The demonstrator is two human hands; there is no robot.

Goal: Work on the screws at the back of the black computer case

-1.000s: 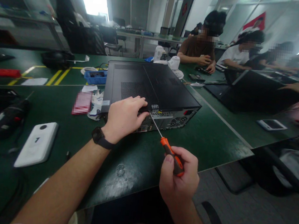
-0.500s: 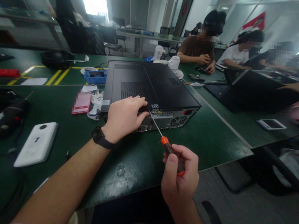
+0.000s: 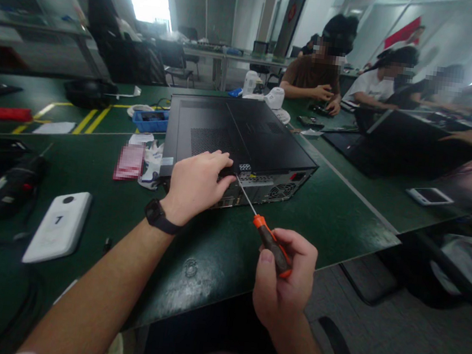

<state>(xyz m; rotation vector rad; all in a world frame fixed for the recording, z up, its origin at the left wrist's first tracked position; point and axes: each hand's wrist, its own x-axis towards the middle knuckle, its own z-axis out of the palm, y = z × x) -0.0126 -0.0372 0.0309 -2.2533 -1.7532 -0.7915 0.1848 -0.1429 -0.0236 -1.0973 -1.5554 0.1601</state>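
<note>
A black computer case (image 3: 262, 131) lies flat on the green table, its rear panel with a fan grille (image 3: 281, 190) towards me. My left hand (image 3: 199, 178) grips the rear top edge, fingers bent over the top and thumb by the rear face. In my right hand (image 3: 286, 279) is a screwdriver (image 3: 269, 237) with an orange and dark handle. Its thin shaft slants up and left to the rear edge, where the tip meets the case beside my left thumb. Whether a screw sits under the tip is too small to tell.
Left of the case are a blue tray (image 3: 151, 121), a glove (image 3: 151, 164), a white device marked with a digit (image 3: 57, 228) and a power drill (image 3: 5, 179). On the right are a phone (image 3: 430, 196) and an open laptop (image 3: 402, 142). Co-workers (image 3: 316, 75) sit opposite.
The screwdriver handle has turned slightly in my right hand, and my right thumb has slid a little lower along it. My left hand and the case stay in place.
</note>
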